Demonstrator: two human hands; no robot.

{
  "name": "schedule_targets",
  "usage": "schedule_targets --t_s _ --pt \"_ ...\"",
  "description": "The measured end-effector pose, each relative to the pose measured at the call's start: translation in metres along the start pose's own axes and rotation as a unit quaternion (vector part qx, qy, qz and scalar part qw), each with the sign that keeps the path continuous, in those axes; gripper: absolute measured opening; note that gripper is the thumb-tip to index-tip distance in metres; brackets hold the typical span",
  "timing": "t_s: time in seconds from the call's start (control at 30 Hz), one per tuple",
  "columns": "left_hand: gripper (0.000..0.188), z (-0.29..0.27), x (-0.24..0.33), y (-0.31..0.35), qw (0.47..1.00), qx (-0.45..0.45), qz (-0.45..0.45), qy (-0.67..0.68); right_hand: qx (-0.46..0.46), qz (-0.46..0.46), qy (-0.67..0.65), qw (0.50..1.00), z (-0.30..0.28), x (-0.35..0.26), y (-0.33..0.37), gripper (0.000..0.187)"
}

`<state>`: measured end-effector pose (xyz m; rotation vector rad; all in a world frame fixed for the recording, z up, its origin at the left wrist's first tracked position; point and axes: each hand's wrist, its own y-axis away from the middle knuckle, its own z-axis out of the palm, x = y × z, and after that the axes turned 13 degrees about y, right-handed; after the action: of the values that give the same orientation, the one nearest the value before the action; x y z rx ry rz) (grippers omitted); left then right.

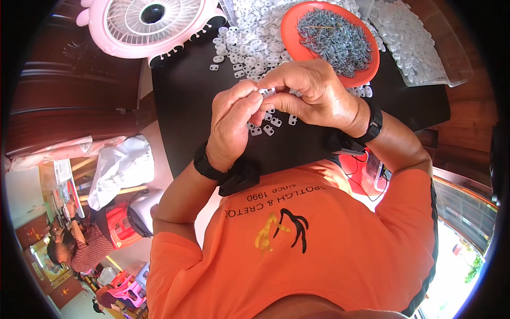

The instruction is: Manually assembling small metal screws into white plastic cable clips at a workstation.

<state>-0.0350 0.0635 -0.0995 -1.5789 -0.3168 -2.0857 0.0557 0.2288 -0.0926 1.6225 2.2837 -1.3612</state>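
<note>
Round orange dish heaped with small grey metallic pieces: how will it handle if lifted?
The round orange dish is probably heavy for its size, given the heap of small grey metallic pieces. Tilting would likely spill some, since they lie loose and piled.

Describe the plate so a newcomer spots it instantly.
On the black table, just beyond the person's right hand, sits a round orange-red plate. It holds a heap of small grey pieces, while the loose parts left of it and those in the clear bin on its right are white.
</note>
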Motion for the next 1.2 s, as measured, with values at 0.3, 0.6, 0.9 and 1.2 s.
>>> schedule_targets --t_s 0.3,0.6,0.9,1.2 --pt "0.027 -0.009 -0.006 -0.009 0.996 0.005 0.067 -0.058 -0.006 0.048 -0.060 0.997 0.008 0.010 -0.001 0.033" --pt "0.026 -0.010 -0.007 -0.013 0.993 0.039 0.092 -0.063 0.027 0.076 -0.066 0.995 0.008 0.009 -0.004 0.028" --pt "0.028 -0.006 -0.008 -0.007 0.998 0.010 0.036 -0.047 0.022 0.008 0.015 1.000 0.005 0.008 -0.002 0.018" --pt "0.031 -0.008 -0.013 -0.013 0.999 0.028 0.027 -0.005 0.081 0.028 0.073 0.994 -0.009 0.006 -0.008 0.020"
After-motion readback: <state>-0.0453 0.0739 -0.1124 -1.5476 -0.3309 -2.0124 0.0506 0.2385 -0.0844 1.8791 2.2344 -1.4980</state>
